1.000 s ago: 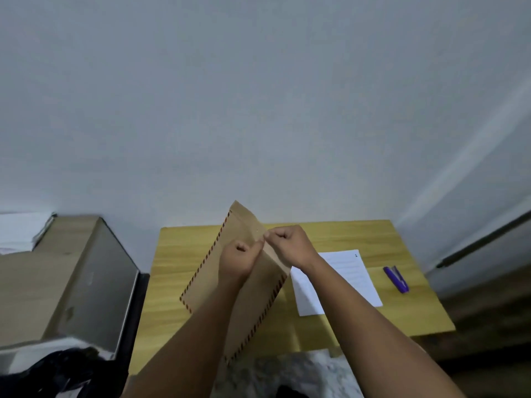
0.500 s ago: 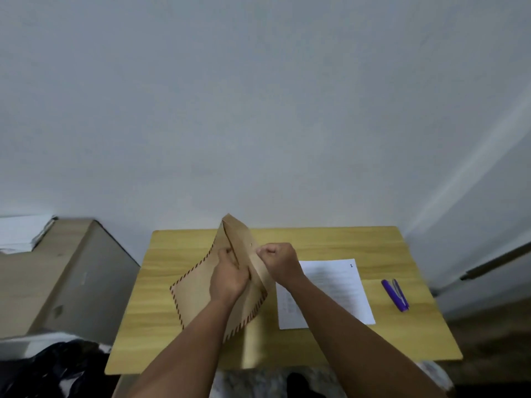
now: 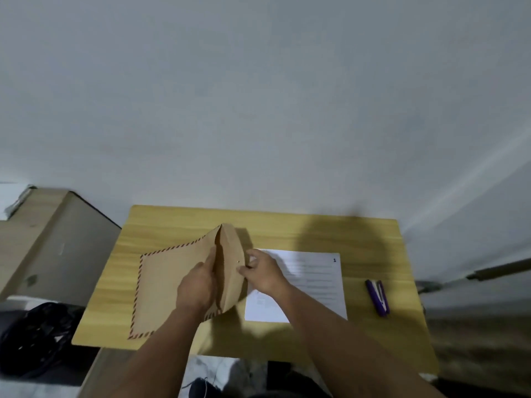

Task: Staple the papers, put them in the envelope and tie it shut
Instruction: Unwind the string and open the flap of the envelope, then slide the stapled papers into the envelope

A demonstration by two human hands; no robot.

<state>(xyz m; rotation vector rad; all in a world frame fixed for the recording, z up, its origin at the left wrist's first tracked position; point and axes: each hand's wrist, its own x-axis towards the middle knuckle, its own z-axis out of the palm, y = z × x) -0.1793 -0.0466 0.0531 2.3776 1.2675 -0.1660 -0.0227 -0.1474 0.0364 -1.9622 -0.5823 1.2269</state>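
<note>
Grey wall point(image 3: 258, 96) is filling the upper half of the frame. Wooden table point(image 3: 287, 228) is sitting lower centre, its far edge against the wall. A beige cabinet point(image 3: 57, 242) is standing at left, beside the table, with a dark bag point(image 3: 37, 337) lying below it in the lower left corner.

Brown envelope point(image 3: 166, 285) with red-striped edging is lying on the left half of the table, its flap end propped up and its mouth gaping open. Papers point(image 3: 313, 282), a white printed sheet on top, are lying flat just right of the envelope, still outside it.

Left hand point(image 3: 198, 285) is resting on the envelope body, fingers straight and reaching into the mouth. Right hand point(image 3: 264, 271) is pinching the raised flap edge between thumb and curled fingers, hovering over the papers' left edge.

Purple stapler point(image 3: 377, 297) is lying near the table's right edge, well apart from both hands.
</note>
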